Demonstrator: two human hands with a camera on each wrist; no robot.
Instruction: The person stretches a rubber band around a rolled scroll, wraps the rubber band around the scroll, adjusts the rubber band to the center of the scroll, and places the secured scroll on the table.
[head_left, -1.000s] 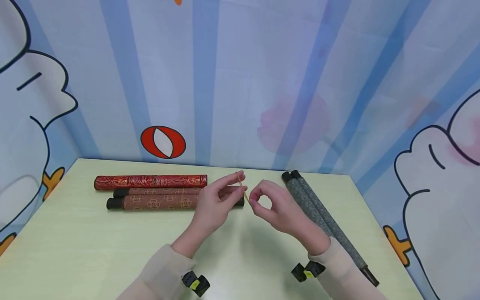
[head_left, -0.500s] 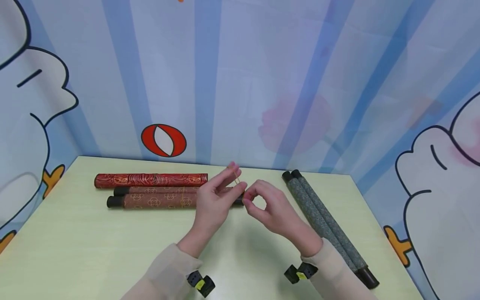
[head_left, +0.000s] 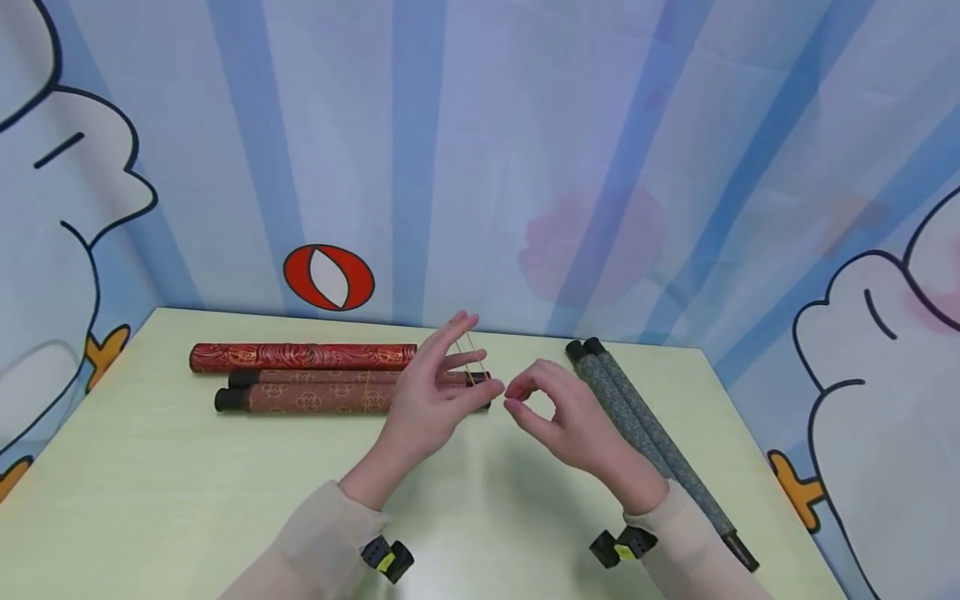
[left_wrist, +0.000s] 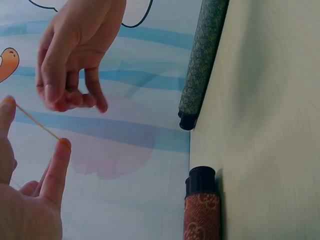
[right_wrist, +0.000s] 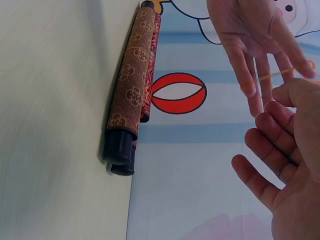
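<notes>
A thin yellowish rubber band (left_wrist: pixel 37 122) is stretched across the spread fingers of my left hand (head_left: pixel 423 408), running from the thumb to the other fingertips. Close to that thumb, to its right, my right hand (head_left: pixel 577 425) has thumb and index finger bent into a ring, with nothing visible between the tips. In the right wrist view its other fingers are loosely bent, and the band crosses the left hand's fingers beyond them. Behind the left hand lie two brown patterned scrolls (head_left: pixel 315 398) with black end knobs, partly hidden by it.
A red patterned scroll (head_left: pixel 303 357) lies along the back of the pale table (head_left: pixel 225 492), behind the brown pair. Two grey-green scrolls (head_left: pixel 618 408) slant side by side at the right, partly behind the right forearm. A printed cloth (head_left: pixel 480 167) hangs behind the table.
My left fingers have spread apart, opening the rubber band into a wider loop. The right hand moved in against the band, then drew back right, away from it. The scrolls stay put.
</notes>
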